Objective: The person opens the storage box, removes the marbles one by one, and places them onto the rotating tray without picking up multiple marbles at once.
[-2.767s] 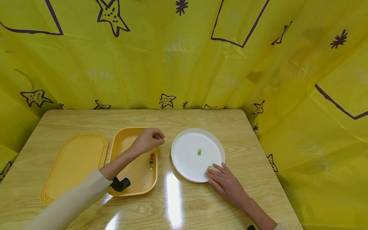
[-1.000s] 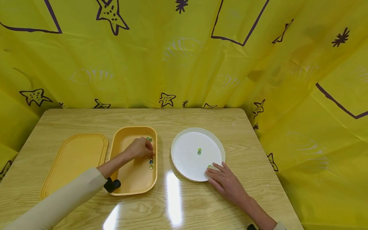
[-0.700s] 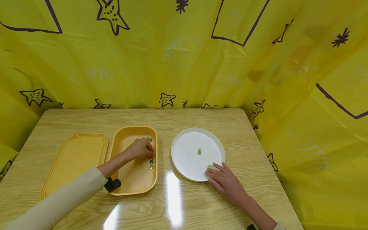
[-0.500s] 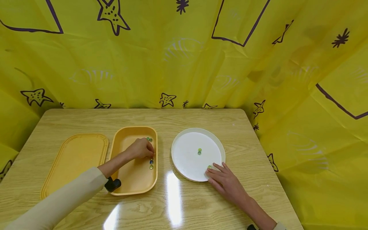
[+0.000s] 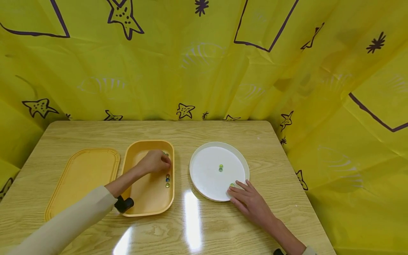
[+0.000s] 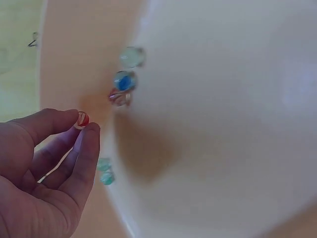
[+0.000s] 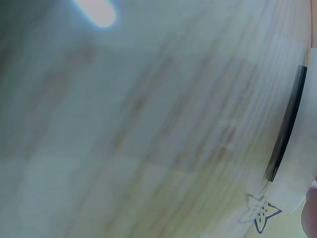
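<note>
My left hand (image 5: 154,162) is inside the yellow-orange bin (image 5: 147,209), by its right wall. In the left wrist view thumb and finger pinch a red-striped glass marble (image 6: 82,119), held above the bin's floor. Beside it lie a reddish-brown marble (image 6: 120,97), a blue marble (image 6: 124,80) and a pale marble (image 6: 132,57) in a row. Two green marbles (image 6: 105,171) lie farther along the wall. My right hand (image 5: 250,202) rests with spread fingers at the near right rim of the round white tray (image 5: 204,156), close to a yellow-green marble (image 5: 232,185).
Two more marbles (image 5: 221,168) touch each other near the middle of the white tray. Left of the bin a flat yellow-orange lid (image 5: 86,177) lies on the wooden table (image 5: 216,230). A yellow patterned curtain (image 5: 204,71) hangs behind and to the right.
My left hand went from above the bin's right rim down to the marble row. It has now risen slightly away from the row with the red-striped marble. My right hand stays put.
</note>
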`<state>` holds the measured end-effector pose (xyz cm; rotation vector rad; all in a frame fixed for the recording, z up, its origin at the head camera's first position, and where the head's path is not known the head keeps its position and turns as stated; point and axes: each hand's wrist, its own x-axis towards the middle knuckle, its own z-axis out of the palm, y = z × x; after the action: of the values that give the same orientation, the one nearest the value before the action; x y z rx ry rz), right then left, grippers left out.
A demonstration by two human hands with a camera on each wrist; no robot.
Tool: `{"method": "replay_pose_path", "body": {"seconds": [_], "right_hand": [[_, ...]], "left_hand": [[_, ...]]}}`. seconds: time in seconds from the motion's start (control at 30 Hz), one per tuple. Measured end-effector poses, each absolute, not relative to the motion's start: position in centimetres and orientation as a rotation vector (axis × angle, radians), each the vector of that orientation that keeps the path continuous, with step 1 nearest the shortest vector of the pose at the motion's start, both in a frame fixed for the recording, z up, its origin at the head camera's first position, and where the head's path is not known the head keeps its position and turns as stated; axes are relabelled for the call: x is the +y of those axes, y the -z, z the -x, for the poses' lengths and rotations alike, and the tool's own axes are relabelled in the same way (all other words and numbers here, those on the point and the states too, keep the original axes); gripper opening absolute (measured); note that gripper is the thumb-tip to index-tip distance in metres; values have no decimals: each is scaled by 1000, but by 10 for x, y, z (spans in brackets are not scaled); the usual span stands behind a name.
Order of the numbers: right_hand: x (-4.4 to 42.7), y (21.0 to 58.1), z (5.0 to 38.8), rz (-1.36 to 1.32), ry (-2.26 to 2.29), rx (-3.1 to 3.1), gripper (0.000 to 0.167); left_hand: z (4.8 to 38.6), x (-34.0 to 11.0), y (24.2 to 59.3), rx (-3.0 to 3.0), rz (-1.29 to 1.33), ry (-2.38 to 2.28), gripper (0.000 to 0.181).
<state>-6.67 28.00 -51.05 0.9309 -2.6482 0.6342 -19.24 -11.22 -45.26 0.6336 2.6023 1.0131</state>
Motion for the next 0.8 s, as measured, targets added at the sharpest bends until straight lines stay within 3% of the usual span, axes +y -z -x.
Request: {"method": "replay_pose_path", "body": {"seconds": [0.4,0.8], "right_hand": [[280,511,66,-937,-646,-2635,30],[279,508,66,-938,-629,-2652,31]], "left_hand": [[197,-116,416,2591,-605,-1158,11],[195,-91,398,2564,-626,-1241,12]]}}
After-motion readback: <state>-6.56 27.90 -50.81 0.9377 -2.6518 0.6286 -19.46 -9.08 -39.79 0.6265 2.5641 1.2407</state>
